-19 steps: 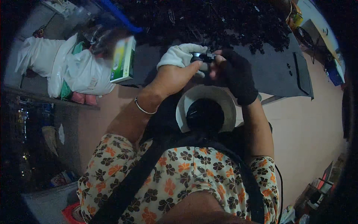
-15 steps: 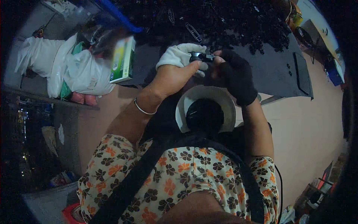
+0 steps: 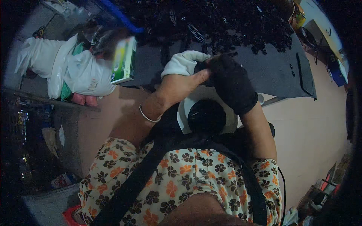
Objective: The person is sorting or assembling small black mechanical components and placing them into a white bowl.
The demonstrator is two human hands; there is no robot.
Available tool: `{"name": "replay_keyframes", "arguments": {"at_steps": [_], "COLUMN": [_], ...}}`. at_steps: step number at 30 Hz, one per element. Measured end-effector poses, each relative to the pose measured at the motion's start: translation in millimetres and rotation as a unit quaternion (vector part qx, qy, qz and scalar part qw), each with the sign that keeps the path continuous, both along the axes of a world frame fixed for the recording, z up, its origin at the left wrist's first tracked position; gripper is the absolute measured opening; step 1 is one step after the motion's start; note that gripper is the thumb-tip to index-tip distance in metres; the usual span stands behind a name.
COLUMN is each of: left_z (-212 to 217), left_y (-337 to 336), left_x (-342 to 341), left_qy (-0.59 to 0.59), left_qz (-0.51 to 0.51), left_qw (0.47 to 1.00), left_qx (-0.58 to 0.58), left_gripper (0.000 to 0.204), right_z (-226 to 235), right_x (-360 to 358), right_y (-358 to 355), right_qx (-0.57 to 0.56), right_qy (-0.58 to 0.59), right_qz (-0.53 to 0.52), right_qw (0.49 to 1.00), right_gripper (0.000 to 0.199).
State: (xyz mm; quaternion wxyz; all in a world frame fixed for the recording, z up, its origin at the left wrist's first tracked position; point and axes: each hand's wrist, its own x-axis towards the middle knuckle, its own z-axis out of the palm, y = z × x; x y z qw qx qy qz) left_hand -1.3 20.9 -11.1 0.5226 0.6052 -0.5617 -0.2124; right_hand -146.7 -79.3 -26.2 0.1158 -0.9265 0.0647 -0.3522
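My left hand (image 3: 181,81) wears a white glove that leaves the thumb bare. Its fingers are curled round a small black part, which in this frame is almost wholly hidden between my hands. Against it presses my right hand (image 3: 232,83), in a black glove with bare fingertips, its fingers closed and bent inward. Both hands meet above the near edge of a dark grey tabletop (image 3: 271,71). Below them, at my lap, is a pale round container (image 3: 183,116) with a dark inside. Many small black pieces (image 3: 245,34) lie heaped beyond my hands.
Left of my hands stands a green and white box (image 3: 123,64). White plastic bags (image 3: 86,73) lie farther left on a surface. A blue tube-like thing (image 3: 122,17) reaches in at the far left, and a long outlined piece (image 3: 195,32) lies by the heap.
Both hands have drawn together and a little lower. My right hand has turned over the black part, whose shiny end showed between the hands before and is now covered.
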Motion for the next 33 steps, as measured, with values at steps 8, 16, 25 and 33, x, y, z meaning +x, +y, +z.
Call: {"name": "replay_keyframes", "arguments": {"at_steps": [8, 16, 25, 33], "left_z": [1, 2, -2, -8], "left_y": [2, 9, 9, -39], "left_x": [0, 2, 8, 48], "left_qy": [0.122, 0.17, 0.147, -0.458], "left_qz": [-0.027, -0.079, -0.126, 0.129], "left_qw": [0.992, 0.982, 0.973, 0.88], "left_qx": [0.037, 0.034, 0.124, 0.019], "left_gripper": [0.021, 0.022, 0.028, 0.027], "right_z": [7, -3, 3, -19], "right_x": [0, -3, -9, -12], "right_y": [0, -7, -16, -57], "right_qx": [0.035, 0.401, 0.323, 0.013], "right_qy": [0.026, 0.005, 0.154, 0.035], "right_qz": [0.065, 0.029, 0.057, -0.213], "right_qw": [0.997, 0.915, 0.932, 0.976], "right_gripper": [0.038, 0.03, 0.023, 0.022]}}
